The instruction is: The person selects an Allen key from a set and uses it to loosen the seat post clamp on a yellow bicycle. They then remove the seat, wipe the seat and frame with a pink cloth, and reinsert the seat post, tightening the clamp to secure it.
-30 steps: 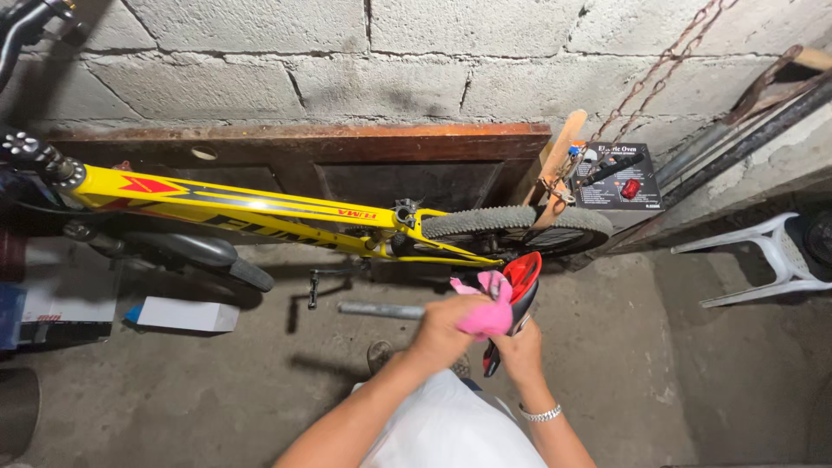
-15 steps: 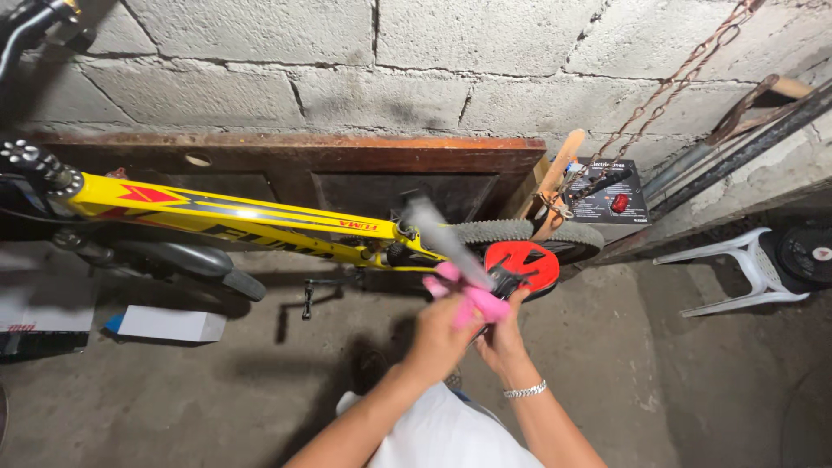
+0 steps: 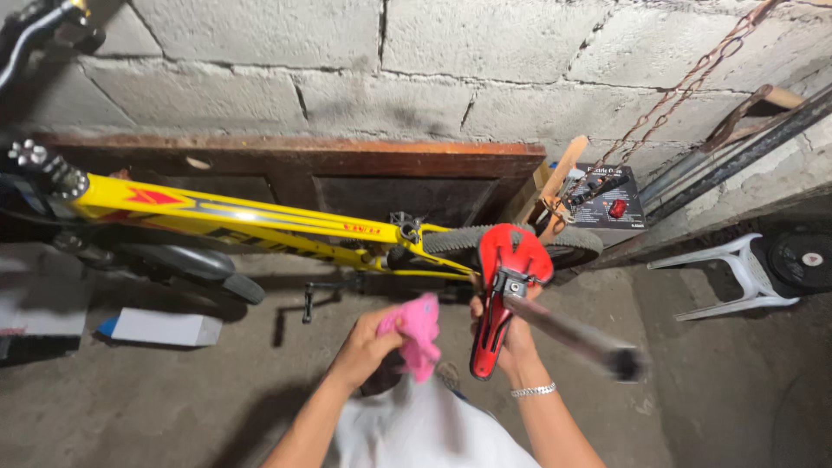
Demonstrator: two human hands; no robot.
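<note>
My right hand [image 3: 510, 340] grips a red and black bicycle saddle [image 3: 505, 279] turned underside up, its grey seat post [image 3: 572, 334] pointing down to the right and blurred. My left hand [image 3: 368, 345] holds a pink cloth [image 3: 418, 334] a short way left of the saddle, apart from it. Behind both hands a yellow bicycle [image 3: 251, 221] leans along the wall, its rear tyre [image 3: 520, 238] just beyond the saddle.
A dark wooden panel [image 3: 347, 169] stands against the grey block wall [image 3: 433, 69]. A white box [image 3: 156, 328] lies on the concrete floor at left. A white plastic chair [image 3: 737, 273] lies at right, beside metal bars and a rusty chain [image 3: 685, 87].
The saddle has been turned over, its post swinging from up-left to down-right. My left hand with the pink cloth came off the post and moved left and down.
</note>
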